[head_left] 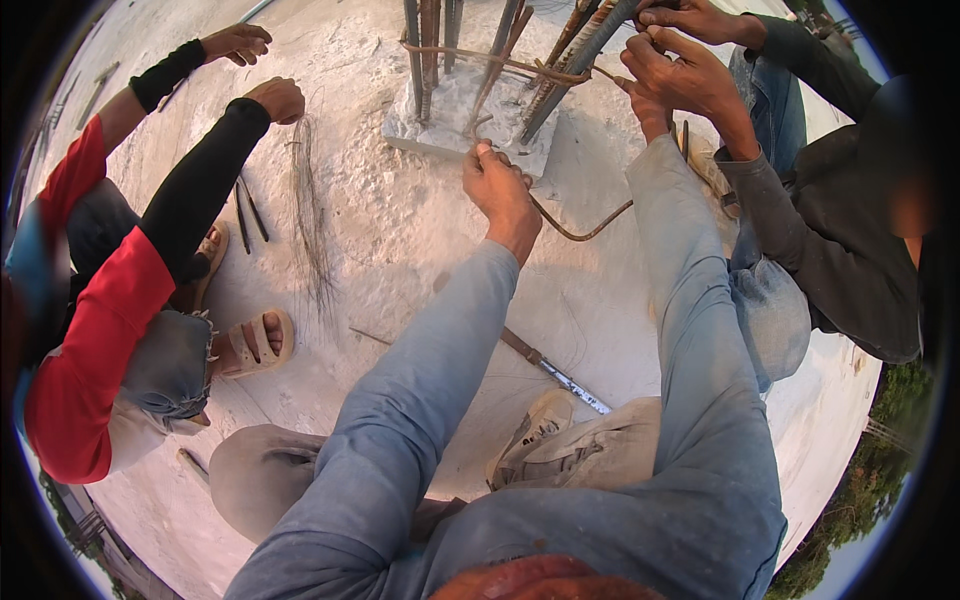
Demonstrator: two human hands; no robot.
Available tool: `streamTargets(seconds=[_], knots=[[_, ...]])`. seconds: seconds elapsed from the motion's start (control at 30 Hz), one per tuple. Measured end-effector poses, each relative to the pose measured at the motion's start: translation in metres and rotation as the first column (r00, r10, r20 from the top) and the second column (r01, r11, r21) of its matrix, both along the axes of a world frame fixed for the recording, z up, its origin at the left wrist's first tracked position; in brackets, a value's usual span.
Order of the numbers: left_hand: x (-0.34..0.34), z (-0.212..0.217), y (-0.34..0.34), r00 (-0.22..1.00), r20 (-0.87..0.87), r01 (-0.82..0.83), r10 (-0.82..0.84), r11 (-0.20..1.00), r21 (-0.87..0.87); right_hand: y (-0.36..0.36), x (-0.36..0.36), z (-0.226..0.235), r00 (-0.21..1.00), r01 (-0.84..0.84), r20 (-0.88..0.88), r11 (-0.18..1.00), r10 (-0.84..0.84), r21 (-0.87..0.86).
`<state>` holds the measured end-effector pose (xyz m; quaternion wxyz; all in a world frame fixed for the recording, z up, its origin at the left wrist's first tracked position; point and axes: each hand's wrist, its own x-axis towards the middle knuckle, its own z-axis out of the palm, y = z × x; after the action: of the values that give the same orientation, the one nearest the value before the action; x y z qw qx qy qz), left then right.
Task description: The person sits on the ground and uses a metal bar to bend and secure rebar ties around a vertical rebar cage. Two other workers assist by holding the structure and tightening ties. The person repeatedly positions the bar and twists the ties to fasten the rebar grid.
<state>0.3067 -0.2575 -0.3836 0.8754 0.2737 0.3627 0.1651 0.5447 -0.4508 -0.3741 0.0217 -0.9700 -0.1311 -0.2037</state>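
My left hand (500,190) grips the bent stirrup bar (580,228); right hand (650,112), grip unclear, at the rebar cage (560,70); next, seat it

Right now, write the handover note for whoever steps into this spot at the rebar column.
Left hand: closed on the bent rusty tie bar at the front of the concrete column stub.
Right hand: up at the rebar cage's right side, largely hidden behind a co-worker's hands; its grip cannot be told.
Things: vertical rebars rise from the stub, with one rusty stirrup looped round them. Loose tie wire bundle lies on the slab to the left, a folding rule near the shoe.
Done: one stirrup is around the bars.
Left: the bent bar is not yet closed around the cage.
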Motion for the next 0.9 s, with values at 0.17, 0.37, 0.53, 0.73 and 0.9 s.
streamTargets(seconds=[0.17,0.37,0.53,0.73,0.9], knots=[[-0.003,0.024,0.007,0.998,0.044,0.045,-0.035,0.961,-0.272,0.003,-0.011,0.063,0.869,-0.454,-0.074,0.847,0.49,0.276],[-0.009,0.042,0.016,0.972,0.177,0.185,-0.153,0.966,-0.181,-0.011,-0.035,0.13,0.501,-0.659,-0.296,0.58,0.813,0.479],[-0.01,0.035,0.057,0.978,0.186,0.099,-0.092,0.995,-0.025,-0.025,-0.015,0.169,0.294,-0.663,-0.373,0.469,0.88,0.583],[-0.019,0.035,0.076,0.989,0.124,0.098,-0.081,0.986,-0.135,-0.037,0.045,0.22,0.115,-0.754,-0.458,0.377,0.882,0.538],[-0.026,0.035,0.072,0.963,0.258,0.121,-0.082,0.983,-0.137,-0.003,0.086,0.137,0.198,-0.527,-0.414,0.453,0.888,0.719]])
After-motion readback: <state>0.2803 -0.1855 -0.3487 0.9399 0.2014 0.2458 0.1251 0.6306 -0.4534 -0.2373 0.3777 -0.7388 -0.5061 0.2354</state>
